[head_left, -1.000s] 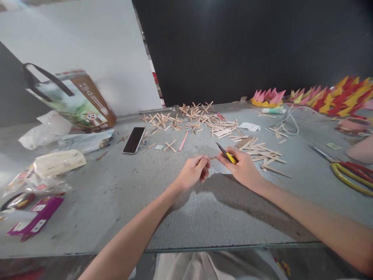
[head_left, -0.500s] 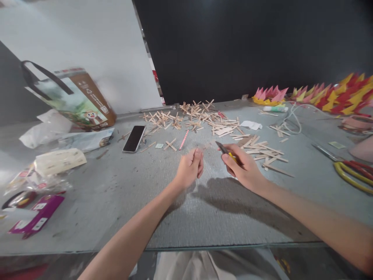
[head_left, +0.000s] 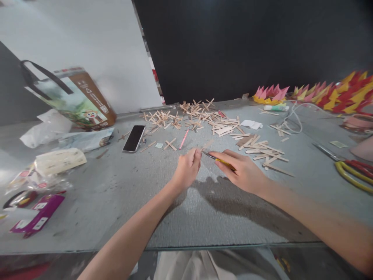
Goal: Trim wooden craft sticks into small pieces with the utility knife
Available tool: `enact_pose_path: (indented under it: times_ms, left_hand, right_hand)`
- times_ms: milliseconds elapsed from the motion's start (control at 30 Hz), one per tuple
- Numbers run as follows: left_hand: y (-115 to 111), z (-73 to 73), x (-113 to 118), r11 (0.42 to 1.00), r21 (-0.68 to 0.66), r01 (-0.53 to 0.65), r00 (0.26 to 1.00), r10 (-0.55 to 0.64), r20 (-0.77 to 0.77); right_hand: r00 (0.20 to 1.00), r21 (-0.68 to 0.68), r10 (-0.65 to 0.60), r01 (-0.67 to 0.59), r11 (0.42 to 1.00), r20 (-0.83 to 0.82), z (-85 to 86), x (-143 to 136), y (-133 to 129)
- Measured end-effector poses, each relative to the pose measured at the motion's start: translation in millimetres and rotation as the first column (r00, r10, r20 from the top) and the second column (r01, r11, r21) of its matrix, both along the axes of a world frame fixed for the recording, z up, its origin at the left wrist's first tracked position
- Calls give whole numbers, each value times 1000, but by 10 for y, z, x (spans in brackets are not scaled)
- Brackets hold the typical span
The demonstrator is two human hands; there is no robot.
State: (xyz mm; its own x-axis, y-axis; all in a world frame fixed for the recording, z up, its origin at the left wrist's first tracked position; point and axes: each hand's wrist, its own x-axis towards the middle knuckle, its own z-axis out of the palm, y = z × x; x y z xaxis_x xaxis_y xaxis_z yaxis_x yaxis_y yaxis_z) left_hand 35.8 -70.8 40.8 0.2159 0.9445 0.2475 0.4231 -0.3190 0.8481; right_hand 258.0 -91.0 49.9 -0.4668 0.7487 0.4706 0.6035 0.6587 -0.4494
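Observation:
My left hand (head_left: 188,165) is closed, thumb pressed on the fingers, over the middle of the grey table (head_left: 116,202). From its fingertips sticks out a pale, blurred craft stick (head_left: 208,144), mostly hidden by the fingers. My right hand (head_left: 243,171) grips a yellow utility knife (head_left: 225,161), whose blade points left and meets the stick close to my left thumb. Just beyond the right hand lies a loose pile of craft sticks (head_left: 266,149). Farther back are many sticks joined into crosses (head_left: 166,119), and a single cross (head_left: 170,144) lies nearer.
A phone (head_left: 134,138) and a pink patterned strip (head_left: 183,139) lie beyond my left hand. At left stand a carrier bag (head_left: 84,101) and a purple packet (head_left: 39,216). Scissors (head_left: 349,169) lie at right, below a white cable (head_left: 294,120) and folded paper crowns (head_left: 271,95).
My right hand has turned the knife and brought it left, so the blade now reaches the stick at my left fingertips. My left hand has shifted slightly left.

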Motion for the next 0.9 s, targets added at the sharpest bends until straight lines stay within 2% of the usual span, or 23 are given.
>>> enact_pose_path:
  times_ms: [133,333,467,733,900]
  left_hand:
    - [22,-29,-30,1000,-20,-7,999,6,-35]
    - [38,-34,-49,1000,-29,11,999,-12,-44]
    - [42,-4,-57,1000,-9,7,996,-8,-85]
    - [16,112,-102,997,66,34,955,-13,-296]
    - [57,39,-143,994,50,93,929,-68,-364]
  right_hand:
    - [996,97,-35,28,995,77,-18,28,2]
    - [991,129,-87,73,989,105,-8,46,22]
    - [990,128,-93,79,989,109,-24,52,39]
    - [985,139,-94,74,987,143,-72,45,41]
    - [978,86,-68,52,995,196,-124,54,85]
